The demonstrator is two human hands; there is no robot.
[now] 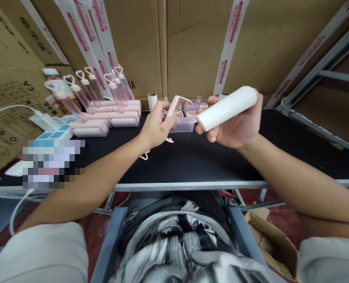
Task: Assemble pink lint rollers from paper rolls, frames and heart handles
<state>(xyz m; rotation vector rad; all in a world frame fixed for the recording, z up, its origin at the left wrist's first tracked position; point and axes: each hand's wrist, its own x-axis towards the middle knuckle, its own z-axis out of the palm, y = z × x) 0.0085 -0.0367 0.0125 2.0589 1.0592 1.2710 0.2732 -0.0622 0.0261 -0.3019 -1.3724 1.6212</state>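
Note:
My left hand (158, 125) is closed on a pale pink bent roller frame (175, 107), whose arm points to the right. Across the palm of my right hand (236, 129) lies a white lint roller refill (227, 108), tilted up to the right, with the fingers curled around it. Behind and between the hands sit translucent purple-pink covers (183, 125) on the black tabletop (192, 165). A pink heart-shaped loop (145, 155) and a small pink part (170, 140) lie near my left wrist.
At the left stand several assembled pink lint rollers (88, 128) with clear handles. Another white roll (152, 101) stands upright at the back. A power strip (56, 129), a bottle (55, 78) and a blurred-out object (53, 163) are at far left. Cardboard (192, 47) walls the back.

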